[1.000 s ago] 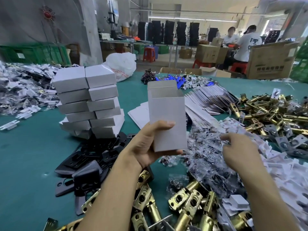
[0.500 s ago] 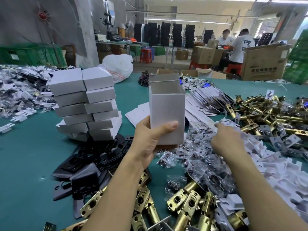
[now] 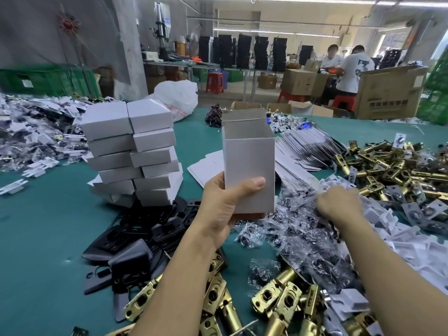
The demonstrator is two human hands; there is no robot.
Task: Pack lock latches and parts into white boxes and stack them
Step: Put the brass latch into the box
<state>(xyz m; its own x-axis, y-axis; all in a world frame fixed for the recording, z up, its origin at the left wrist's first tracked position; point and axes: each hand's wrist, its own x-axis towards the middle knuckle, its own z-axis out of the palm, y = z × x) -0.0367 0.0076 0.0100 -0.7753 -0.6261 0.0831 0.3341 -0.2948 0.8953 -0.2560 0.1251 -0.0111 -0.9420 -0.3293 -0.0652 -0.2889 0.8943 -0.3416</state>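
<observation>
Nearest, brass lock latches (image 3: 286, 301) lie heaped at the counter's (image 3: 43, 214) front edge, with black plates (image 3: 135, 241) piled just to their left. Above them the left hand (image 3: 225, 207) grasps an open white box (image 3: 249, 170) low down, thumb across its front face, holding it upright in the air with its mouth up and the top flap standing. The right hand (image 3: 339, 202) is sunk knuckles-up into the pile of small clear bags (image 3: 298, 229); its fingertips are buried, so I cannot tell whether it has pinched a bag or is only feeling for one. This looks like the filling step: the next move calls for lifting out a single bag and dropping it into the box's mouth. Against a second ago, the box keeps the same grip and tilt, while the right hand has reached farther across the bags. Beyond, the finished stack of white boxes (image 3: 131, 151) stands to the left, and flat box blanks (image 3: 303, 151) fan out behind the held box.
</observation>
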